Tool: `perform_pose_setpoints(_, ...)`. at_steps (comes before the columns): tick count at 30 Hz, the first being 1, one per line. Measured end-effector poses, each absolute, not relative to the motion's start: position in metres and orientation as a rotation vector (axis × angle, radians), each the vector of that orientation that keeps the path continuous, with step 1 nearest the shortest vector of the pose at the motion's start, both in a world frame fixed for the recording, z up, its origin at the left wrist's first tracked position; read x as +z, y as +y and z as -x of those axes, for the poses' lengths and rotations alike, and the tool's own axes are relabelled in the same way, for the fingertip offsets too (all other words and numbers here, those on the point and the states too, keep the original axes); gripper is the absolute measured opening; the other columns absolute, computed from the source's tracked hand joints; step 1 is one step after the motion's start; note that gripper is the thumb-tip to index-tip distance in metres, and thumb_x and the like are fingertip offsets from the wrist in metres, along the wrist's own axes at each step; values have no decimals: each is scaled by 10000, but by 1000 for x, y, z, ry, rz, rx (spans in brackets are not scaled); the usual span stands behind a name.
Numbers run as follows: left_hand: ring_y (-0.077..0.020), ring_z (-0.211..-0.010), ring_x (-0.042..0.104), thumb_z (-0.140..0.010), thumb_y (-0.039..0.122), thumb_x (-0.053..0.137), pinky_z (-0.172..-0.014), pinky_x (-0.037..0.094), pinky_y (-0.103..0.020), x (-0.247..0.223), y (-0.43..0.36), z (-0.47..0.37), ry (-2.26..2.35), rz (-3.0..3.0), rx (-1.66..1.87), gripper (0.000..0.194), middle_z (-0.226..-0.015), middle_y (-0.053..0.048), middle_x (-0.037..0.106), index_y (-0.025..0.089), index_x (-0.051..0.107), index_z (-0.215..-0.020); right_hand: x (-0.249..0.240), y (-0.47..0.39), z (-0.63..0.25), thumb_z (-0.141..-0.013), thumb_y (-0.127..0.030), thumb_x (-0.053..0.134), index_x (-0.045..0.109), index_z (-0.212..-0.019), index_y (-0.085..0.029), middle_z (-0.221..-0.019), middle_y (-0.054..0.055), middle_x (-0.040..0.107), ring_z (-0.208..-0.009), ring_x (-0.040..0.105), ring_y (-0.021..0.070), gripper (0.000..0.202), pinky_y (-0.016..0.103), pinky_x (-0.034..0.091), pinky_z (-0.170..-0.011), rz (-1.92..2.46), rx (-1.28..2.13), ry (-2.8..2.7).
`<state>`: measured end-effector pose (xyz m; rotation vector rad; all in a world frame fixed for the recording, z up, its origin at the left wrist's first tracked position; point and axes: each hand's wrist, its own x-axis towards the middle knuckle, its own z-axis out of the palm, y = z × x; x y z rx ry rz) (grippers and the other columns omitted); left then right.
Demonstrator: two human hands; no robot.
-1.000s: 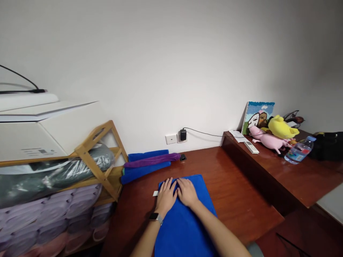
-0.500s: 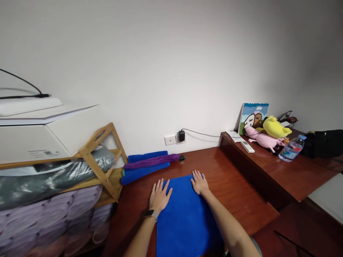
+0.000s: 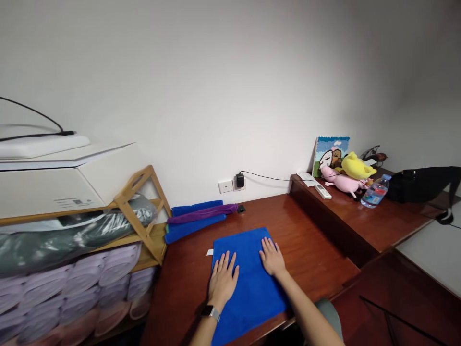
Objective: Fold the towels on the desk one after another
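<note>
A blue towel (image 3: 248, 288) lies spread flat on the reddish-brown wooden desk (image 3: 183, 288), with a small white tag (image 3: 210, 252) sticking out at its left edge. My left hand (image 3: 223, 281) rests palm down on the towel's left side, fingers stretched out; a watch is on that wrist. On the right edge of the towel lies my right hand (image 3: 272, 258), also flat with fingers spread. Neither hand grips anything. Behind them, near the wall, are rolled towels: a purple one (image 3: 201, 213) between blue ones (image 3: 196, 228).
Left of the desk stands a wooden rack (image 3: 144, 230) with a white box (image 3: 46, 190) and lilac slippers (image 3: 86, 274). To the right, a raised ledge carries a remote (image 3: 322, 191), a pink plush toy (image 3: 342, 181), a water bottle (image 3: 376, 192) and a black bag (image 3: 418, 185). A charger (image 3: 239, 180) sits in the wall socket.
Both hands have moved down the towel, away from its far edge. The towel's far corners and white tag now show. The view has shifted slightly to the right.
</note>
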<state>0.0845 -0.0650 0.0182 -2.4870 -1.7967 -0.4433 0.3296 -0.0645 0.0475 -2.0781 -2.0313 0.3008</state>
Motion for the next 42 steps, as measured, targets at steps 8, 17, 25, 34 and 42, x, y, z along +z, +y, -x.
perform_pose_setpoints(8, -298, -1563, 418, -1071, 454, 361, -1286, 332, -554, 19, -124, -97, -1692, 2481, -522, 559, -1672, -85, 477, 291, 461, -1597, 42, -128, -315, -1117, -441, 239, 330, -1681, -201, -1737, 39, 279, -1630, 212, 225, 620, 428, 166, -1332, 1915, 209, -2009)
perform_pose_setpoints(17, -293, -1578, 393, -1053, 558, 386, -1283, 327, -549, 11, -156, -72, -1707, 2530, -464, 610, -1699, -92, 436, 317, 428, -1612, 39, -181, -358, -1108, -434, 290, 326, -1672, -142, -1730, 97, 259, -1622, 233, 274, 636, 510, 201, -1323, 2221, 230, -1904)
perform_pose_setpoints(25, -301, -1570, 407, -1055, 448, 385, -1286, 332, -546, 19, -162, -112, -1684, 2553, -438, 569, -1688, -93, 445, 274, 481, -1588, 41, -174, -284, -1130, -471, 254, 361, -1667, -196, -1711, 76, 346, -1612, 273, 233, 612, 451, 209, -1324, 1744, 208, -2115)
perform_pose_setpoints(34, -311, -1573, 400, -1042, 534, 351, -1294, 336, -550, -11, -188, -54, -1813, 2401, -507, 685, -1692, -126, 431, 195, 398, -1636, 31, -198, -347, -1107, -442, 275, 302, -1685, -167, -1732, 78, 259, -1627, 216, 251, 641, 491, 177, -1331, 2170, 231, -1951)
perform_pose_setpoints(42, -278, -1567, 413, -1060, 438, 325, -1286, 342, -517, 11, -172, -96, -1746, 2470, -496, 599, -1666, -102, 483, 213, 475, -1595, 42, -181, -287, -1116, -443, 254, 335, -1675, -187, -1730, 49, 284, -1627, 218, 245, 621, 470, 190, -1334, 1878, 229, -2068)
